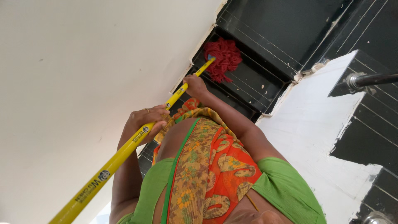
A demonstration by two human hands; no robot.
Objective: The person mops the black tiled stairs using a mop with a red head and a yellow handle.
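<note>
I look down my own front, over a green blouse and an orange and yellow flowered cloth. My left hand, with a ring on one finger, is closed around the upper part of a yellow mop handle. Farther down the same handle, my right hand grips it just above the mop head. The red string mop head rests on a black stair tread, pressed into the corner by the white wall.
Black grooved stair steps run across the top of the view. A white wall fills the left side. To the right are a white painted side wall and a metal railing bar.
</note>
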